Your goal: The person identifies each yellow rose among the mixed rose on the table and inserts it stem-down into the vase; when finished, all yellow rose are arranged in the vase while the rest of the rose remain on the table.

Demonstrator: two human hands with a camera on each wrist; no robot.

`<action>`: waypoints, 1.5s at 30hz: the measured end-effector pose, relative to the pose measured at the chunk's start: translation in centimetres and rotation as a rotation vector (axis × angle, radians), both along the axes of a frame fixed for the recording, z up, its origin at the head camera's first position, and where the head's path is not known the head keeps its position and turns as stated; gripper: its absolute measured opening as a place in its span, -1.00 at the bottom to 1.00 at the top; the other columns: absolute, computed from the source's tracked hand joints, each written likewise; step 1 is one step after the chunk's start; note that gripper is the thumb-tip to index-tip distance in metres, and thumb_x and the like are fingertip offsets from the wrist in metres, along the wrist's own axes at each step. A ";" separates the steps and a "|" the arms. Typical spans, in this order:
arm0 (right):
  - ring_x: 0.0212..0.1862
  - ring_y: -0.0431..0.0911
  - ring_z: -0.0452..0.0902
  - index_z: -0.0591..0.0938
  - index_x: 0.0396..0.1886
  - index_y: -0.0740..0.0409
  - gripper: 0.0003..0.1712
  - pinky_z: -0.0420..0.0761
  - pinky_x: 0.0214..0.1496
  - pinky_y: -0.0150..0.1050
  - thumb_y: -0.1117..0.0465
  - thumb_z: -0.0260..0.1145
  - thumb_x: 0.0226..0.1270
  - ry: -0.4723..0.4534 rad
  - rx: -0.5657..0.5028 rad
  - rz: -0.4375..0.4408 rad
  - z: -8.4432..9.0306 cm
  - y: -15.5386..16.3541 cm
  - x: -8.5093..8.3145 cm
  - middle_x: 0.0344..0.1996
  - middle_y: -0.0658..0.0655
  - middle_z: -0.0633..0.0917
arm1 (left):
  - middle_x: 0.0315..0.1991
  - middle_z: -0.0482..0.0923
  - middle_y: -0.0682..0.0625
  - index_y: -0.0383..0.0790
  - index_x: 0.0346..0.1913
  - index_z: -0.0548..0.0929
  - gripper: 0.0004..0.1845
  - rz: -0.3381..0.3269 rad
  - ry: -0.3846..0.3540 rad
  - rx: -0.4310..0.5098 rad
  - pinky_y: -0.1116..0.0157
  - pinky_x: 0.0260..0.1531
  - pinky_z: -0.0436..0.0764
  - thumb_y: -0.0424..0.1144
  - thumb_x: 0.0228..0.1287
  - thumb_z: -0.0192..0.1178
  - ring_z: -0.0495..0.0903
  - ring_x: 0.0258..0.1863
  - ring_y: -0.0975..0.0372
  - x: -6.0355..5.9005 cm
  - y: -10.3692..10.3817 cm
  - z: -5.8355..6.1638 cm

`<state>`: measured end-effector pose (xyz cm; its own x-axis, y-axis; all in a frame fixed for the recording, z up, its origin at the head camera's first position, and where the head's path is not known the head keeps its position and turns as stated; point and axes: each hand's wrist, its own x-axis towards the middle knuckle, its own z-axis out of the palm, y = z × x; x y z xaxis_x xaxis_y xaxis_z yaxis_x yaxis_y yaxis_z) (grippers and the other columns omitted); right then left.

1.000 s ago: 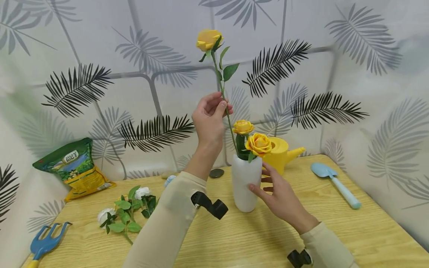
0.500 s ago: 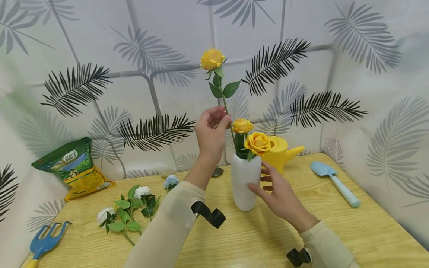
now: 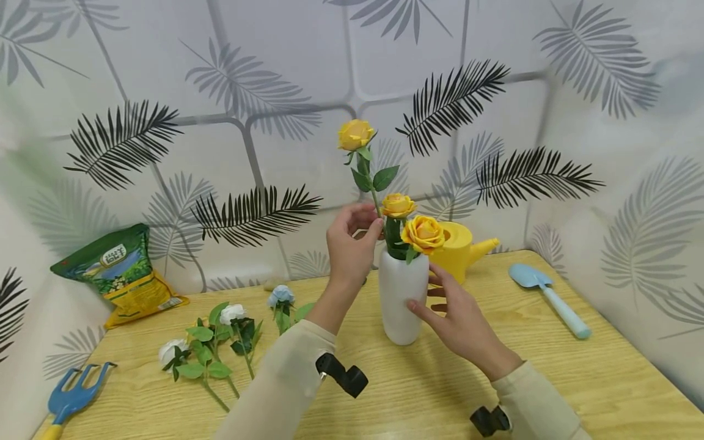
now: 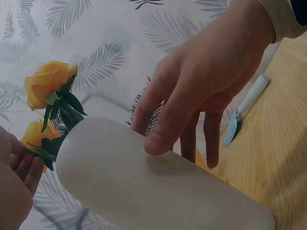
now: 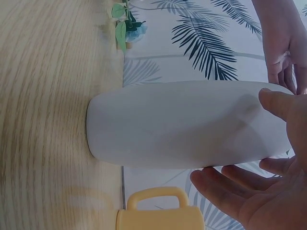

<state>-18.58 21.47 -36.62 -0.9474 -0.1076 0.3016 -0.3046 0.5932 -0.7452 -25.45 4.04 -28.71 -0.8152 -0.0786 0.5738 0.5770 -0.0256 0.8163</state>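
My left hand (image 3: 356, 244) pinches the green stem of a yellow rose (image 3: 356, 135) between thumb and fingers, just above the vase mouth. The bloom stands highest, and the stem's lower end is hidden. The white vase (image 3: 403, 299) is upright on the table and bears two more yellow roses, one blooming at the back (image 3: 398, 206) and one at the front right (image 3: 423, 234). My right hand (image 3: 464, 324) holds the vase from the right. In the right wrist view, its thumb lies on one side of the vase (image 5: 187, 124) and its fingers (image 5: 216, 189) touch the other.
A yellow watering can (image 3: 458, 250) stands behind the vase. To the right lies a light-blue trowel (image 3: 552, 302). White roses (image 3: 233, 315) and a blue rose (image 3: 281, 295) lie left, near a blue hand fork (image 3: 74, 397) and a green-yellow bag (image 3: 123, 275).
My left hand and the yellow rose have moved down toward the vase, so the bloom sits much lower. My right hand has stayed at the vase.
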 end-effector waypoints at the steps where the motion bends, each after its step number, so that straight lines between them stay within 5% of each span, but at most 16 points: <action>1: 0.21 0.18 0.57 0.14 0.58 0.13 -0.07 0.67 0.14 0.11 -0.10 0.34 0.41 0.001 0.001 -0.001 0.0 0.0 0.0 0.32 0.30 0.51 | -0.22 0.65 -0.30 -0.42 -0.02 0.63 -0.77 0.002 -0.002 -0.002 0.37 -0.29 0.74 -0.52 0.28 0.29 0.66 -0.33 0.22 0.1 0.0 -0.2; 15: 0.21 0.18 0.57 0.14 0.58 0.14 -0.06 0.68 0.14 0.10 -0.09 0.35 0.41 0.000 0.001 -0.002 -0.1 0.0 -0.1 0.31 0.29 0.52 | -0.25 0.70 -0.26 -0.37 -0.08 0.65 -0.80 0.050 -0.037 -0.035 0.44 -0.31 0.68 -0.47 0.24 0.34 0.64 -0.33 0.21 1.0 0.0 -1.6; 27: 0.20 0.17 0.58 0.15 0.57 0.16 -0.08 0.69 0.12 0.08 -0.05 0.37 0.40 0.016 0.001 0.001 0.0 0.0 0.0 0.29 0.30 0.53 | -0.30 0.70 -0.23 -0.37 -0.19 0.72 -0.87 0.114 -0.041 -0.027 0.43 -0.47 0.69 -0.36 0.28 0.37 0.59 -0.44 0.29 1.2 0.3 -1.4; 35: 0.19 0.19 0.58 0.16 0.57 0.16 -0.08 0.68 0.12 0.10 -0.04 0.37 0.39 0.013 0.000 -0.001 0.1 -0.1 0.1 0.29 0.31 0.53 | -0.34 0.70 -0.25 -0.39 -0.20 0.72 -0.87 0.124 -0.040 0.023 0.22 -0.44 0.75 -0.37 0.28 0.37 0.60 -0.47 0.29 1.2 0.2 -1.2; 45: 0.19 0.20 0.58 0.14 0.57 0.17 -0.08 0.69 0.12 0.09 -0.08 0.34 0.41 0.011 0.018 -0.004 0.1 0.0 0.2 0.29 0.33 0.52 | -0.36 0.70 -0.24 -0.38 -0.21 0.73 -0.89 0.116 -0.032 0.046 0.42 -0.53 0.66 -0.37 0.29 0.36 0.61 -0.51 0.26 0.9 0.4 -0.9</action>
<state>-18.41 21.48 -36.53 -0.9445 -0.1092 0.3099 -0.3102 0.6074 -0.7314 -24.54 4.41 -29.64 -0.8169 -0.1988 0.5415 0.5522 0.0016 0.8337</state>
